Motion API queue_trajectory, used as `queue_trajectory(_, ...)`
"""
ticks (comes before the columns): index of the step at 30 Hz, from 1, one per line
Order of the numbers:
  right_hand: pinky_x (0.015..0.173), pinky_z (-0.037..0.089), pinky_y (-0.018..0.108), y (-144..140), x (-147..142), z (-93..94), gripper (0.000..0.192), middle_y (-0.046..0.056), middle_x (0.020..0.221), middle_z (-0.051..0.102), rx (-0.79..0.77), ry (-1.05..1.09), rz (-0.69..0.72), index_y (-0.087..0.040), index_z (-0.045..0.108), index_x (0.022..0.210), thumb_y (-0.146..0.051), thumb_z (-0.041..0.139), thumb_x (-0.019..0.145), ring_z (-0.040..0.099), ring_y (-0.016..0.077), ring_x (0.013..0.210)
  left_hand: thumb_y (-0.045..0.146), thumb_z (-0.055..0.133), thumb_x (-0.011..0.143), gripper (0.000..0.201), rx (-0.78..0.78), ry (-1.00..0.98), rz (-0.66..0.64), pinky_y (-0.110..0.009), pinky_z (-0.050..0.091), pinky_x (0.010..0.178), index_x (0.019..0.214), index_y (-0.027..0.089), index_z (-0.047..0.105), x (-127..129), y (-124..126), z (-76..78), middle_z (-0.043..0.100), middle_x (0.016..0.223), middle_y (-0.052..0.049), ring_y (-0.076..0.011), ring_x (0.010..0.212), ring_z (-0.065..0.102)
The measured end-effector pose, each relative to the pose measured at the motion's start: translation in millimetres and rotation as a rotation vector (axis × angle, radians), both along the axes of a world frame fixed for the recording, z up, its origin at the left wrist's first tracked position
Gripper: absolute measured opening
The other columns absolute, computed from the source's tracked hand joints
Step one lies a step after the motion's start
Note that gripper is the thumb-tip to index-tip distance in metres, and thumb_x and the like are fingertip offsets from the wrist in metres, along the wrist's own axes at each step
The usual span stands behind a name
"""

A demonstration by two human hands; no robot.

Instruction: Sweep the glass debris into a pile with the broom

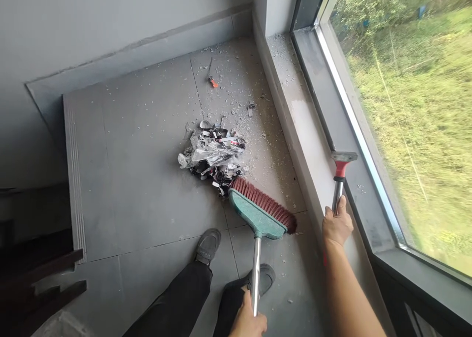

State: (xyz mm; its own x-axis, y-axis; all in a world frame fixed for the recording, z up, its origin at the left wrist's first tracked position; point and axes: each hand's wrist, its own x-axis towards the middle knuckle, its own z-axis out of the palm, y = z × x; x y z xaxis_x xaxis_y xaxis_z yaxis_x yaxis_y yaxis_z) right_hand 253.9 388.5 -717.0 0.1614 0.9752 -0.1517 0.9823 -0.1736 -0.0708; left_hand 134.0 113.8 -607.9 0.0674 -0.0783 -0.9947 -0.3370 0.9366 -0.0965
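broom [259, 214] sits low in our view, its metal handle clamped in our left hand [248, 322], which the frame's bottom edge cuts off. its red bristles touch the debris pile [213, 158] on the tiled floor [140, 189], with open tile to the left up to the step edge. our right hand [336, 225] is closed around the scraper [341, 177], blade on the window ledge [313, 145]. farther off, a small orange-handled tool [211, 78] is hard to make out.

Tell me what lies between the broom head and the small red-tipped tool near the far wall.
The head view shows a pile of crumpled scraps between the broom head and the red-tipped tool, plus scattered chips.
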Motion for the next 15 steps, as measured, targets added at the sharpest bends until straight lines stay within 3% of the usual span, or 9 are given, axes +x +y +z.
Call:
queue_trajectory(8,0.061,0.036,0.031,-3,2,-1.5,0.058,0.000,0.064,0.033,0.012,-0.059,0.012,-0.023,0.037,0.132,-0.034,0.048,0.076,0.042,0.0195,0.062,0.008,0.048,0.063,0.042,0.043,0.004,-0.174,-0.028,0.044,0.065,0.102,0.020,0.043,2,-7,-7.5,0.052,0.072,0.000,-0.0154,0.066,0.055)
queue_trajectory(15,0.061,0.036,0.032,6,-10,-13.3,0.060,0.001,0.066,0.035,0.037,-0.048,0.034,-0.022,0.036,0.133,-0.034,0.048,0.075,0.043,0.0207,0.063,0.005,0.045,0.063,0.043,0.027,0.017,-0.311,-0.033,0.042,0.079,0.104,0.017,0.044,4,-4,-10.5,0.056,0.084,-0.007,-0.0203,0.082,0.057)
